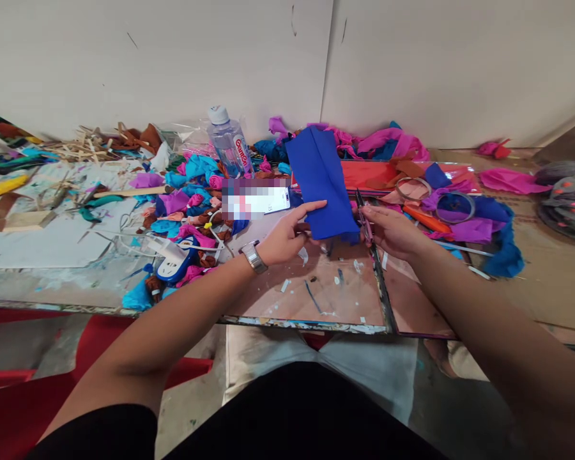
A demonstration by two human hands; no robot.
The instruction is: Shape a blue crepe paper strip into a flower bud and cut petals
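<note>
My left hand grips the lower left edge of a blue crepe paper sheet, its index finger stretched across the front and its thumb below. The sheet is held up off the table and has a crease near its top. At its right edge, my right hand is closed on a pair of scissors, with the blades pointing up and away beside the paper. I cannot tell whether the blades touch the sheet. Small paper scraps lie on the table below both hands.
Left of my hands are a phone, a water bottle, a blue-and-white power strip and crumpled coloured paper. Tape rolls and more paper sit on the right. A pale wall panel stands behind the table.
</note>
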